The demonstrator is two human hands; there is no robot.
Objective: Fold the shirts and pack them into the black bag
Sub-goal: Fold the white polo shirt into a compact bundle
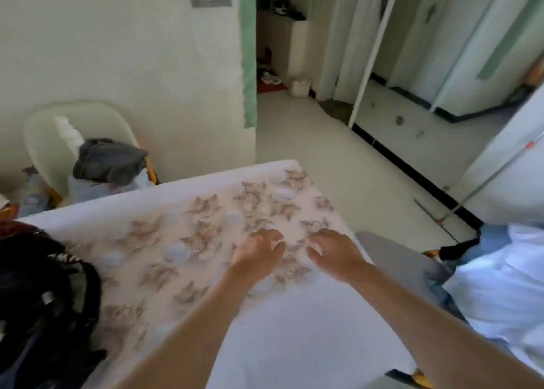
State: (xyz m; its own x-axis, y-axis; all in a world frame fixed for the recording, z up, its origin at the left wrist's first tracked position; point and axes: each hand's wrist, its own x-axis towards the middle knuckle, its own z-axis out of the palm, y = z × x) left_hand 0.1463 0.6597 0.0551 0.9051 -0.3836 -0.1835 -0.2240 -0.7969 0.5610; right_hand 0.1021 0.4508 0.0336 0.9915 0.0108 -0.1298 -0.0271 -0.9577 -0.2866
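Both hands on a patterned cloth (pixel 182 241), probably a shirt, spread over the white tabletop (pixel 294 330). The cloth's long axis runs from the near left edge toward the far right corner. The left hand (pixel 259 256) and right hand (pixel 335 254) lie side by side at its far right end, fingers curled down onto the fabric. Blur hides whether they pinch or only press it. The black bag (pixel 44 285) sits at the left edge, well apart from both hands and nearer the left one. More pale shirts (pixel 506 271) are heaped beyond the right edge, nearer the right hand.
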